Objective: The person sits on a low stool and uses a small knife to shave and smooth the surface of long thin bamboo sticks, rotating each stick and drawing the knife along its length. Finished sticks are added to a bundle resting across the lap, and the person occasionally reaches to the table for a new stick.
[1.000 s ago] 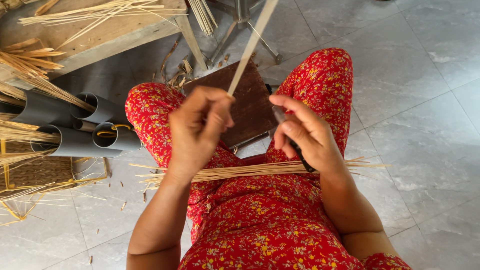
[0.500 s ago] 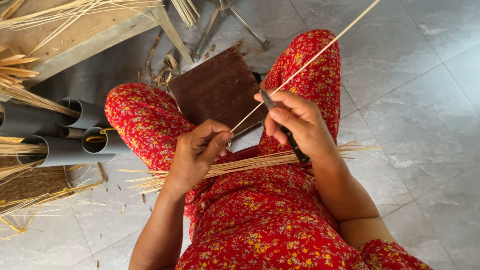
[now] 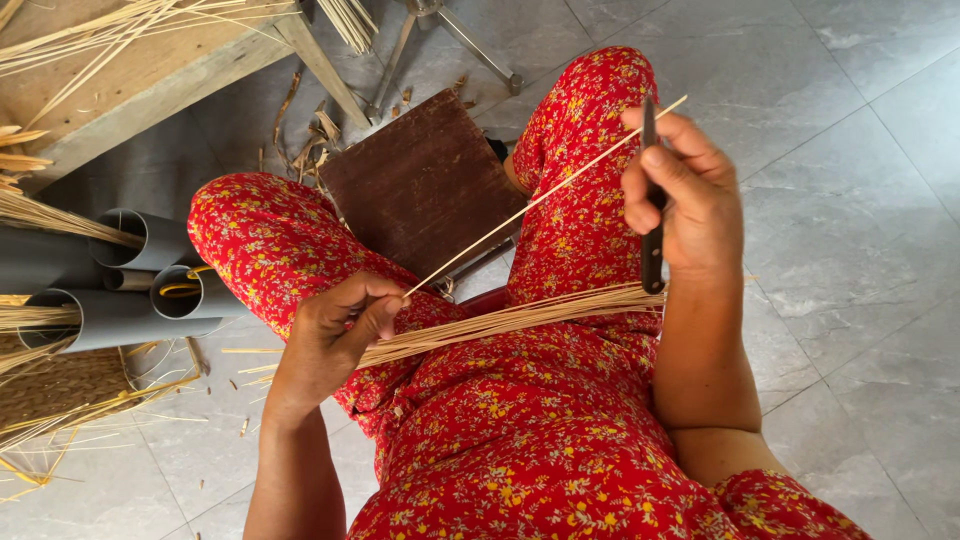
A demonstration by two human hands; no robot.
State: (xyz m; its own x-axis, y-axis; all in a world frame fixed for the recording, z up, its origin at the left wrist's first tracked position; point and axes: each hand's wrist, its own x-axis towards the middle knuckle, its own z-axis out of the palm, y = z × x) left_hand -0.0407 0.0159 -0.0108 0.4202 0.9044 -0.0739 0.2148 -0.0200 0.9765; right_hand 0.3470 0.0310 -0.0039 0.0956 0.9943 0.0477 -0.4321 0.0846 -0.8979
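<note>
Grey tubes (image 3: 150,270): I count four pipe mouths lying on their sides at the far left, some with straw-coloured strips poking out.
Wooden bench (image 3: 150,70): one, upper left, with loose strips scattered across its top.
Left hand (image 3: 335,335): I see it curled closed, thumb and forefinger pinching the lower end of the thin stick just above the left thigh.
Brown board (image 3: 425,180): one dark slab between the knees, lying under the stick's middle stretch.
Thin stick (image 3: 545,195): one pale sliver, running taut on a diagonal from the left pinch up to the right hand, clear of the lap.
Handling, as I judge it: very light, springy along its length, easy to snap if bent sharply, and smooth enough to slip. I would take it at both ends, as it is held now, not at the middle.
Bundle of sticks (image 3: 500,320): one loose sheaf, too many to count, lying across the lap from the left hand to beneath the right wrist.
Knife (image 3: 652,215): one, dark and narrow, upright in the right fist, its tip touching the stick's upper end.
Right hand (image 3: 680,195): I see the fingers wrapped shut around the knife, thumb pressed along it.
Floor (image 3: 850,200): grey tiles, with a few offcuts near the left.
</note>
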